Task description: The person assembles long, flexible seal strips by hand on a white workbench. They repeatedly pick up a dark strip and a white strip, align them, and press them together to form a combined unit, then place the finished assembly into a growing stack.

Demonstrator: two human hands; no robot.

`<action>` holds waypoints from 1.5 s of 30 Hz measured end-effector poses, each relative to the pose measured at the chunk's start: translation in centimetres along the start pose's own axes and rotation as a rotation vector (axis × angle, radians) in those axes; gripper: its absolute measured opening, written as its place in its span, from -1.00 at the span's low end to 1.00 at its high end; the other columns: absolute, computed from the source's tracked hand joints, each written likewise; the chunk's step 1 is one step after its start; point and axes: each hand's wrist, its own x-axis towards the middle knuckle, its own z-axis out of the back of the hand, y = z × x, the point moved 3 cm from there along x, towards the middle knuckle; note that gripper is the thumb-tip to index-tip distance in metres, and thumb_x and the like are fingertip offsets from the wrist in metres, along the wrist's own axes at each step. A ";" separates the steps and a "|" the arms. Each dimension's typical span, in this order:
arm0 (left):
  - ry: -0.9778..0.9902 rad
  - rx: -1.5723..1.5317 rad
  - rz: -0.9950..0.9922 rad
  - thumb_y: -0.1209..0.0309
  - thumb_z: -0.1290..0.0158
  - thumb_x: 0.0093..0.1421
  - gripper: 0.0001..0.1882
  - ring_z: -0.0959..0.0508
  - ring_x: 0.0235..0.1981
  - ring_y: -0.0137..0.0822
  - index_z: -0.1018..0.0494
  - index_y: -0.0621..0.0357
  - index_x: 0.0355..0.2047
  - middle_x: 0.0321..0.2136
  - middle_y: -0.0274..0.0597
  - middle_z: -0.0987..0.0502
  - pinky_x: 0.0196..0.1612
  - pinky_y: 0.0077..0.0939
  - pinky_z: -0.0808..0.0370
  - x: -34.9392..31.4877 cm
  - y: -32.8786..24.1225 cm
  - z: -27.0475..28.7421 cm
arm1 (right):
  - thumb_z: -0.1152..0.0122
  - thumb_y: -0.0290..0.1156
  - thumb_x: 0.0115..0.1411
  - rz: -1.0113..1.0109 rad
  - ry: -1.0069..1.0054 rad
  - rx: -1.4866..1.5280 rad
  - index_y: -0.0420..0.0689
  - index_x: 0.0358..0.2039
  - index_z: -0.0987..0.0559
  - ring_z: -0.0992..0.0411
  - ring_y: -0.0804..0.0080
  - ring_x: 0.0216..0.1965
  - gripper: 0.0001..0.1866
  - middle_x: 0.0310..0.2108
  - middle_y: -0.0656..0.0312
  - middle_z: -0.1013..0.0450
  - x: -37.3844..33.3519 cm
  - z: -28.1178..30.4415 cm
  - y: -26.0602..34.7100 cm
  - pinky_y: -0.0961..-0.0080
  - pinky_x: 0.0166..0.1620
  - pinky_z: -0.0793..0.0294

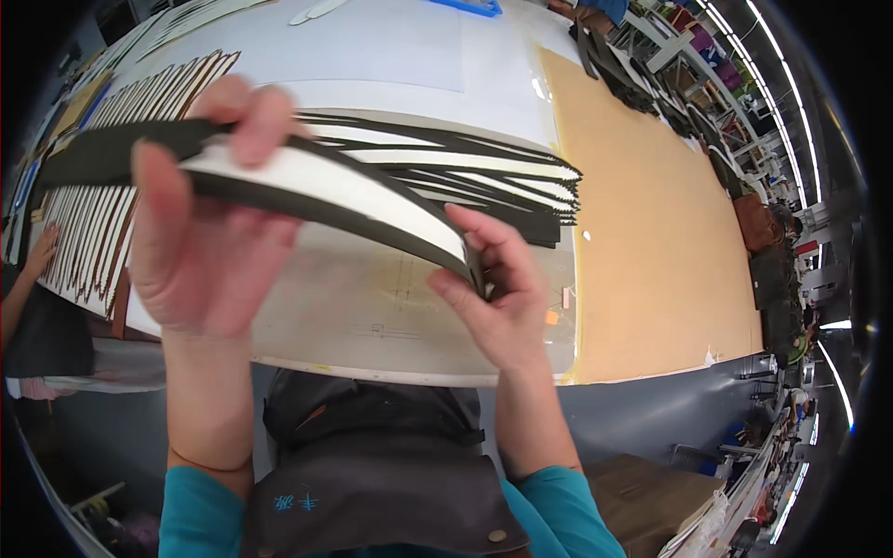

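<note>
A long dark strip with a white band along its middle (344,191) is held up in the air above the table, bowed in an arc. My left hand (219,232) grips it toward its left part, fingers behind and over the upper edge, thumb in front. At the strip's right end my right hand (507,288) pinches it between thumb and fingers. Behind it, a pile of similar black and white strips (502,172) lies on the table, their right ends jagged. The held strip hides part of that pile.
A row of brown-edged pale strips (88,246) covers the table's left side, where another person's hand (45,249) rests. Tan board (651,242) covers the right side. A blue tray (470,7) sits at the far edge; dark pieces (623,84) lie at the far right.
</note>
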 end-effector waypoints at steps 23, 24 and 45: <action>-0.085 1.815 0.446 0.47 -0.36 0.03 -0.57 -0.51 0.04 -0.08 -0.61 0.18 -0.04 -0.03 -0.13 -0.55 0.08 -0.29 -0.45 -10.7 2.7 4.7 | -0.58 -0.39 -0.10 -0.028 0.153 -0.819 -0.11 -0.02 -0.64 -0.43 0.09 0.04 -0.44 -0.05 0.19 -0.53 -4.0 5.2 -4.9 0.18 0.14 -0.34; -0.089 1.935 0.497 0.43 -0.39 0.00 -0.51 -0.48 0.08 -0.07 -0.59 0.16 -0.01 -0.01 -0.13 -0.53 0.12 -0.28 -0.42 -11.0 1.5 5.2 | -0.59 -0.40 -0.10 -0.021 0.184 -0.838 -0.11 -0.05 -0.63 -0.44 0.08 0.02 -0.46 -0.08 0.18 -0.53 -3.4 5.0 -4.8 0.18 0.13 -0.36; -0.355 1.838 0.301 0.72 -0.24 0.01 -0.77 -0.54 -0.07 -0.19 -0.64 0.20 -0.31 -0.12 -0.16 -0.53 -0.04 -0.35 -0.51 -12.9 -1.8 8.5 | -0.48 -0.65 -0.09 0.005 -0.021 -0.681 -0.07 -0.21 -0.75 -0.49 0.20 0.00 -0.62 -0.06 0.22 -0.63 -4.8 8.3 -6.3 0.33 0.05 -0.48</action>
